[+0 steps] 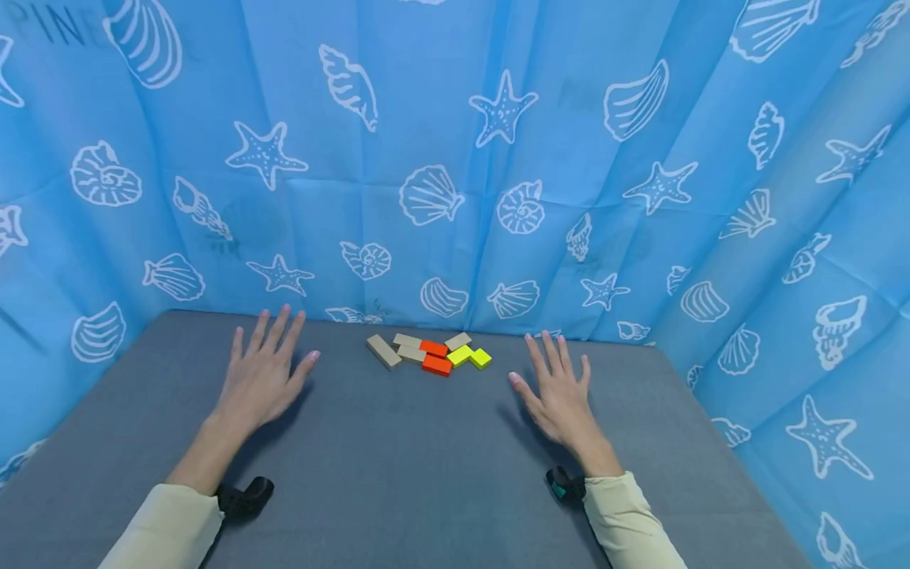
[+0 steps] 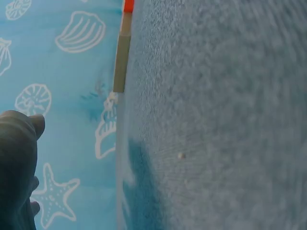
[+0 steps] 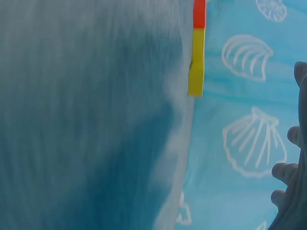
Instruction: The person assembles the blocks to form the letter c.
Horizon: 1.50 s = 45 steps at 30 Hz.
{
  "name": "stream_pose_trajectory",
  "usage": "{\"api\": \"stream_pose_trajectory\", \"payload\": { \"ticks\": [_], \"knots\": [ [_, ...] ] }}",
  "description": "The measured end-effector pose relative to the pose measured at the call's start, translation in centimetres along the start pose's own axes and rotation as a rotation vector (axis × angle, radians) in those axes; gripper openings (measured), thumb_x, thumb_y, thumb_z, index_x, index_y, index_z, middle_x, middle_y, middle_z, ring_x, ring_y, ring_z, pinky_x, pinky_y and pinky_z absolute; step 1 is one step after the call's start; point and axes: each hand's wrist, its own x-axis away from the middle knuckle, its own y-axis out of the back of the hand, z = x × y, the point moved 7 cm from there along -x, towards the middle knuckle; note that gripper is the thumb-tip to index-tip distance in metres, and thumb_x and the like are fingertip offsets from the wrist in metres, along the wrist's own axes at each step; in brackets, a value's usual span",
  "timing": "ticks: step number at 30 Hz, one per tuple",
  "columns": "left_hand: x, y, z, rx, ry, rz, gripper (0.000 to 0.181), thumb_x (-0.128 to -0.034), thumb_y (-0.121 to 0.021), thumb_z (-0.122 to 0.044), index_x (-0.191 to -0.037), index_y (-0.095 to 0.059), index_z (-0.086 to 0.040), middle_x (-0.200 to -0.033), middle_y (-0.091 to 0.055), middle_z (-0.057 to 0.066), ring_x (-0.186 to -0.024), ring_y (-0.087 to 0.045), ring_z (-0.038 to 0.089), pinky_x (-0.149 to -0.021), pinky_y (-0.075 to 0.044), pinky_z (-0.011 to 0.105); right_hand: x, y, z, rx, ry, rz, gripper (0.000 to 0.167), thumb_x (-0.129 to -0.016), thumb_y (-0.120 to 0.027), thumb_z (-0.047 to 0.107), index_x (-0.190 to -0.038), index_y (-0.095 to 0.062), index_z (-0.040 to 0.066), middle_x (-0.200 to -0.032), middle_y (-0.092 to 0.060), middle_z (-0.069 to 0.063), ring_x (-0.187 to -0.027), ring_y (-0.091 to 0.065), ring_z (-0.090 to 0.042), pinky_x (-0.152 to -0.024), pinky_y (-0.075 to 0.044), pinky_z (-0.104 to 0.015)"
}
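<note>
Near the far edge of the table lies a group of small rectangular blocks: several plain beige ones (image 1: 384, 352), two orange-red ones (image 1: 437, 365) and two yellow ones (image 1: 460, 356). My left hand (image 1: 261, 379) is held over the table to the left of the group, fingers spread and holding nothing. To the right of the blocks, my right hand (image 1: 560, 395) also has its fingers extended, with nothing in it. Both hands are apart from the blocks. In the left wrist view a beige block (image 2: 122, 62) stands out; the right wrist view shows a yellow block (image 3: 196, 79).
A grey cloth-covered table (image 1: 398, 474) spreads beneath both hands. Behind it and along the sides hangs a blue curtain (image 1: 441, 118) with white shells and starfish. Dark wrist-worn devices (image 1: 245, 498) sit by the cuffs of the pale sleeves (image 1: 167, 525).
</note>
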Motion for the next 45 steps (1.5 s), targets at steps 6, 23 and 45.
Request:
{"api": "stream_pose_trajectory", "payload": {
  "ticks": [6,23,45],
  "knots": [
    [-0.5,-0.5,-1.0,0.05,-0.012,0.003,0.071,-0.1072,-0.046,-0.044,-0.161,-0.022,-0.004,-0.164,-0.019,0.026,-0.151,-0.01,0.047,-0.114,-0.005,0.068,-0.3,-0.7,2.7,-0.091,0.072,0.015,0.071,-0.104,-0.053,0.048,-0.161,-0.029,0.013,-0.164,-0.025,-0.02,-0.152,-0.012,-0.041,-0.111,-0.003,-0.071],
    [-5.0,-7.0,-4.4,0.526,0.203,0.217,0.069,-0.1012,-0.062,-0.037,-0.152,-0.039,0.005,-0.137,-0.051,0.032,-0.128,-0.049,0.047,-0.102,-0.039,0.062,-4.6,-4.2,8.3,-0.26,0.111,0.149,0.051,-0.098,-0.07,0.032,-0.14,-0.06,0.004,-0.121,-0.058,-0.013,-0.093,-0.053,-0.022,-0.08,-0.046,-0.04],
    [-4.8,-8.3,-4.2,0.523,0.296,0.286,0.055,-0.087,-0.082,-0.031,-0.134,-0.066,-0.005,-0.136,-0.053,0.026,-0.127,-0.041,0.046,-0.104,-0.029,0.063,-5.9,-5.6,10.0,-0.263,0.145,0.163,0.031,-0.094,-0.076,0.019,-0.119,-0.074,0.002,-0.101,-0.05,-0.01,-0.083,-0.044,-0.019,-0.069,-0.041,-0.033]
  ]
}}
